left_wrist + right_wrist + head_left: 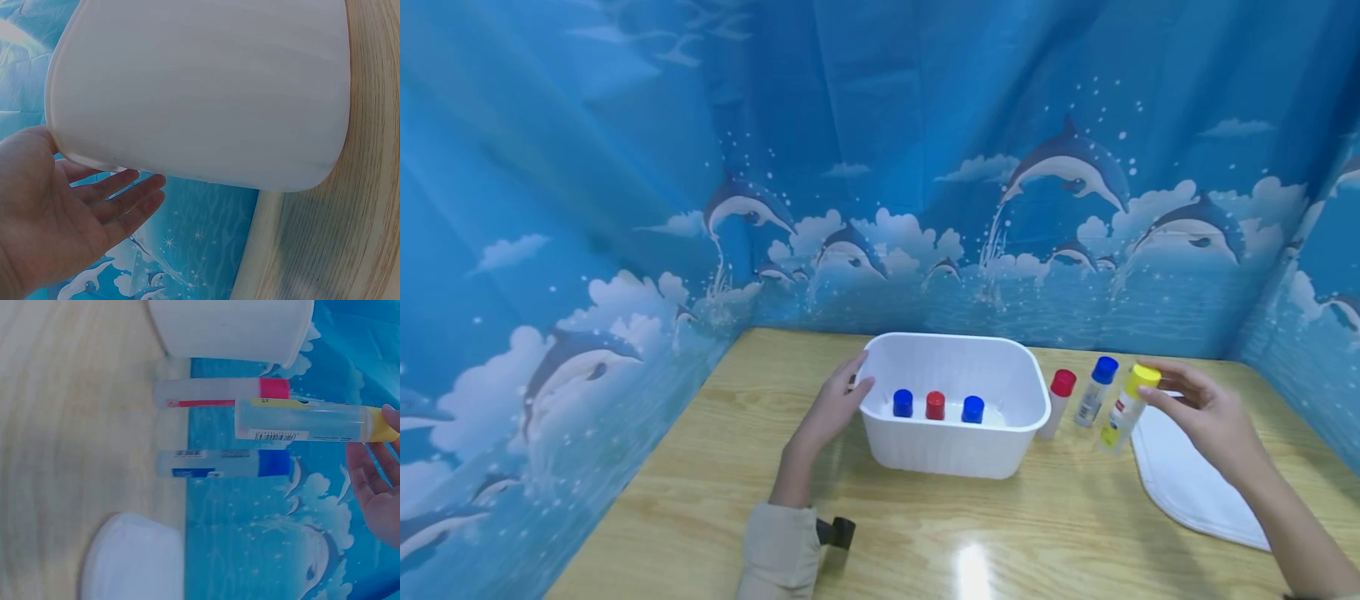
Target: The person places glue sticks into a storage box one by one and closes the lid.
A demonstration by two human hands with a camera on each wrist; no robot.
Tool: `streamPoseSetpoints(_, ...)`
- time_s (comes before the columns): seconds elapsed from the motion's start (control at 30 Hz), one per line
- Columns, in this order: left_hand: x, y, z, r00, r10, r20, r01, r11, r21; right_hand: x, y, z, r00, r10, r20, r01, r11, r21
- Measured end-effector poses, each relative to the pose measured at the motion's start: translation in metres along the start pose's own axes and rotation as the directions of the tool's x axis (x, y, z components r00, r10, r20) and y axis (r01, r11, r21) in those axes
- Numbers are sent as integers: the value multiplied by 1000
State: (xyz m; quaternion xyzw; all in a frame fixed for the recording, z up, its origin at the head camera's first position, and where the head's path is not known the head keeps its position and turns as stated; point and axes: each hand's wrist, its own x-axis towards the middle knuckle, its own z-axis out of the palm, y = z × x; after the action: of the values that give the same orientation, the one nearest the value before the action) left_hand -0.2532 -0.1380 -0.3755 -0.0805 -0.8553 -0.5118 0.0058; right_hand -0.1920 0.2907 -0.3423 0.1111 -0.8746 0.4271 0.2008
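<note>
My left hand (835, 404) holds the left end of a white plastic bin (947, 450), thumb over its rim and fingers along the outside. Inside the bin, two blue caps (902, 403) and a red cap (936, 406) show above the near wall; what is under them is hidden. My right hand (1213, 417) pinches the yellow cap of a clear glue bottle (300, 422), which hangs slightly tilted, its base raised in the right wrist view. Beside it, a red-capped bottle (1058, 404) and a blue-capped bottle (1096, 392) stand upright right of the bin.
A white rounded pad (1195, 483) lies on the wooden table (715, 492) under my right forearm. Behind the table hangs a blue curtain (880, 167) printed with dolphins, which also runs along both sides. A black strap end (837, 532) sticks out at my left sleeve.
</note>
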Motion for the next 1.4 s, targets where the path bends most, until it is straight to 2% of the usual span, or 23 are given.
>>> streamPoseSetpoints(0.27,0,2,-1,1000,18,9,-18,1000,16,15,-29,-3,998,-49,-33,49,999,-4)
streamPoseSetpoints(0.43,0,1,0,1000,16,5,-16,1000,15,26,-47,-2,996,-82,-20,82,997,-7)
streamPoseSetpoints(0.73,1,0,0,1000,18,4,-18,1000,15,47,-77,3,996,-90,-4,90,996,0)
streamPoseSetpoints(0.93,1,0,0,1000,7,4,-7,1000,16,60,-91,15,997,-76,31,76,997,26)
streamPoseSetpoints(1.4,-1,0,0,1000,19,4,-19,1000,14,89,-113,59,978,-163,129,153,984,88)
